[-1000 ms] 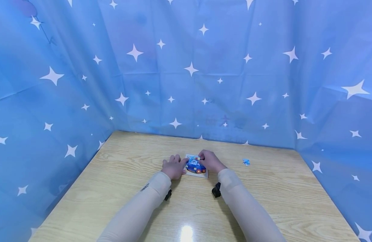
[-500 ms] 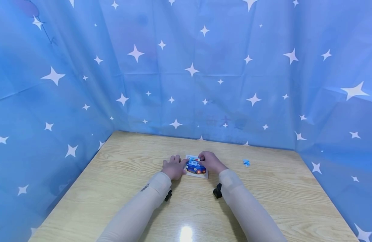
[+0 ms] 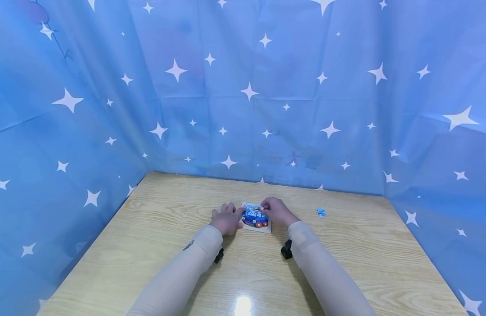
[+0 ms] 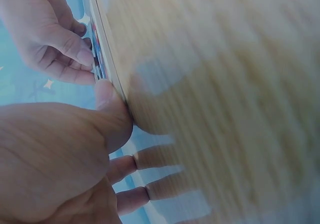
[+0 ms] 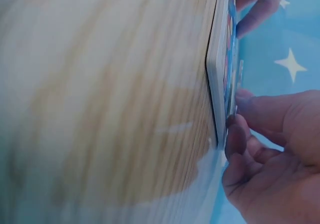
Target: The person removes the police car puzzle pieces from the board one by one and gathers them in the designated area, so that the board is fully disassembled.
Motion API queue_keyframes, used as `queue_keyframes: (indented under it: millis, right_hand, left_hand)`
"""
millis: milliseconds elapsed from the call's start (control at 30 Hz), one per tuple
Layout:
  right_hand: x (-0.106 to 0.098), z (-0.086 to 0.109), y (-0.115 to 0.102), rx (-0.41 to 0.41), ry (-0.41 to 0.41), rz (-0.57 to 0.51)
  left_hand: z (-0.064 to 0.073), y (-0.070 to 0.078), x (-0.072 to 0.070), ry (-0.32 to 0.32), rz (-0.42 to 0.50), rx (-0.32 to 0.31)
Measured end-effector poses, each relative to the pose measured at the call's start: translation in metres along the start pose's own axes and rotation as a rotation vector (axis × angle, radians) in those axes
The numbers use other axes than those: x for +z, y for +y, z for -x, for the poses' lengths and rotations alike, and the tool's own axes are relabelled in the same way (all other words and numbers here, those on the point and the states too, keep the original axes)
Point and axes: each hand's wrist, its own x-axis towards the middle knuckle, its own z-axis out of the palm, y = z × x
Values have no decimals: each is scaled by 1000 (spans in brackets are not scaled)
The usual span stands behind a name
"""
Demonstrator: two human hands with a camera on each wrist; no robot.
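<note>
A small jigsaw puzzle board (image 3: 251, 228) with a blue cartoon car lies flat on the table in the head view. My left hand (image 3: 227, 219) rests at its left side, fingers spread on the table and thumb touching the board's edge, as the left wrist view shows. Over the right part of the board, my right hand (image 3: 279, 211) pinches a thin puzzle piece (image 5: 241, 69) between thumb and fingers. In the right wrist view this piece stands slightly off the board's surface; most of it is hidden by the fingers.
A loose blue puzzle piece (image 3: 321, 212) lies on the wooden table (image 3: 365, 245) to the right of the board. A blue curtain (image 3: 243, 131) with white stars hangs behind and along both sides. Black wrist cameras sit under both sleeves.
My right hand has shifted slightly to the right over the board, and more of the car picture shows beside its fingers. The left hand stays in place.
</note>
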Motion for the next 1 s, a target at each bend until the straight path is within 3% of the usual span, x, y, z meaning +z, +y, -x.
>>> queue_keyframes:
  millis: [333,633,1000]
  right_hand:
    - [-10,10,4,-18,31,-6]
    - [-18,15,12,-17,38,-3]
    - [-29,22,29,6,40,0]
  left_hand:
    - [-7,-2,9,10,7,4]
    - [-5,-1,5,26,79,12]
    - [0,2,1,24,60,10]
